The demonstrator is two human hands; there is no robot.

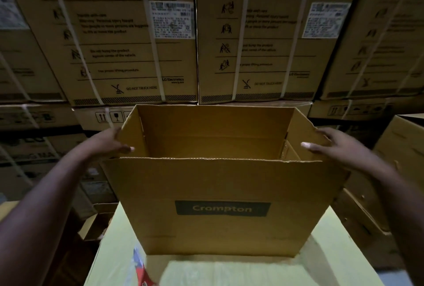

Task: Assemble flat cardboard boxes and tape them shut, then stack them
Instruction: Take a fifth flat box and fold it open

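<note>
L thumb (131,148) sits on the inner face of the left side flap w/ the other fingers hidden behind it. R thumb (306,145) and spread fingers do the same on the right flap, so left hand (107,142) and right hand (332,148) each pinch the Crompton box (220,194) at its top edge. Box stands upright and squared on a pale surface (332,253) in front of stacked cartons (128,51), top flaps up, mouth open. So shaping looks done. No tape visible, can't tell abt the bottom seam, and closing the top, taping and stacking seem left.
</note>
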